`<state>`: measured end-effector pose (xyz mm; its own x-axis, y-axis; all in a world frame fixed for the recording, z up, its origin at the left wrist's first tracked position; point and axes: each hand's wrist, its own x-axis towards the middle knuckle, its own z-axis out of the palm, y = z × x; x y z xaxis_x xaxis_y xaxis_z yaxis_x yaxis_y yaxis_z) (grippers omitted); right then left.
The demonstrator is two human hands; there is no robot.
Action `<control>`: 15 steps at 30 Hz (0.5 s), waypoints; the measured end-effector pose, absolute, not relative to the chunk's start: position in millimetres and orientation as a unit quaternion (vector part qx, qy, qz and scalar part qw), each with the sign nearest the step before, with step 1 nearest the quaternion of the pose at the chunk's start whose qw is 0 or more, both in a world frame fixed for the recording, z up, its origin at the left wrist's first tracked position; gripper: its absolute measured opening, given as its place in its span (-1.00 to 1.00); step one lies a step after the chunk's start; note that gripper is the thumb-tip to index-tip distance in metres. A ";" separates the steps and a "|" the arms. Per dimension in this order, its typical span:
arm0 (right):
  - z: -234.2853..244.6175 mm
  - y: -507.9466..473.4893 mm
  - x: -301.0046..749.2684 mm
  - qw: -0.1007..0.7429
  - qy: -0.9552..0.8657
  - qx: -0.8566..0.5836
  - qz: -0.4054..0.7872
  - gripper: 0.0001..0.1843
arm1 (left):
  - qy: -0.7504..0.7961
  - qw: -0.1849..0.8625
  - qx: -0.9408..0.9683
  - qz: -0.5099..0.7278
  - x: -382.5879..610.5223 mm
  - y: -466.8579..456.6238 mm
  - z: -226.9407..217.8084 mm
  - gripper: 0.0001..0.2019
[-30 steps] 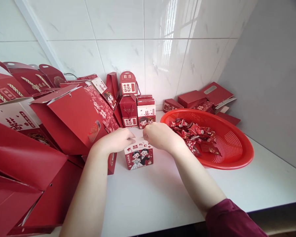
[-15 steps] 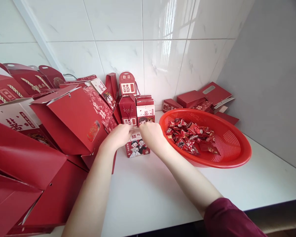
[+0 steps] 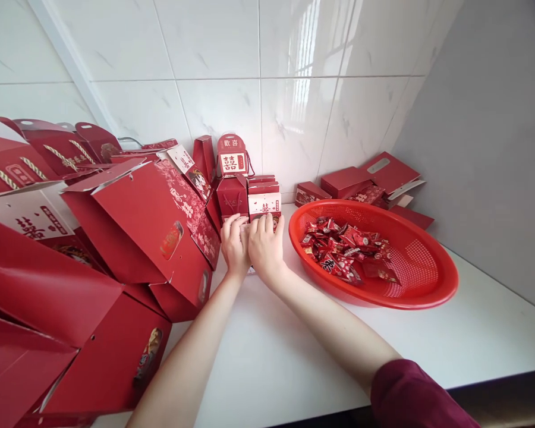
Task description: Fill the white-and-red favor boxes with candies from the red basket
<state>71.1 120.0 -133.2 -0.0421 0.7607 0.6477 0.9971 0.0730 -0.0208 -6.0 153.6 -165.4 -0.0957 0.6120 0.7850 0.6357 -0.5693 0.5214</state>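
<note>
My left hand [image 3: 234,242] and my right hand [image 3: 266,245] sit side by side on a small red-and-white gift box with a cartoon couple on it. Their fingers are curled over its top. The hands cover nearly all of the box; only a sliver of its base [image 3: 250,270] shows. It stands on the white counter [image 3: 294,356], right in front of a row of similar small boxes [image 3: 264,202] by the tiled wall. A red mesh basket [image 3: 428,291] lies just right of my right hand.
Wrapped red candies [image 3: 343,246] lie in the basket. Large red gift bags [image 3: 138,226] are piled along the left, close to my left forearm. A tall small box [image 3: 232,157] stands at the back, with flat red boxes [image 3: 361,178] at the back right. The counter's front edge runs below.
Both hands have slid the small box away from me, from the open counter up to the row of boxes at the wall. The hands now cover it.
</note>
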 end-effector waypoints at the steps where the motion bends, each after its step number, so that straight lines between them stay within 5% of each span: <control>1: -135.5 120.4 70.0 0.269 -0.683 -0.638 -0.232 -0.56 | -0.470 0.006 -0.667 -0.579 -5.4 153.1 -170.4 -0.71; 8: -172.4 146.5 77.6 0.337 -0.719 -0.572 -0.207 -0.43 | -0.445 -0.023 -0.702 -0.555 -11.3 165.2 -204.7 -0.33; 15: -204.7 168.1 97.4 0.317 -0.743 -0.552 -0.205 -0.45 | -0.442 -0.143 -0.735 -0.494 -14.6 184.9 -223.5 -0.39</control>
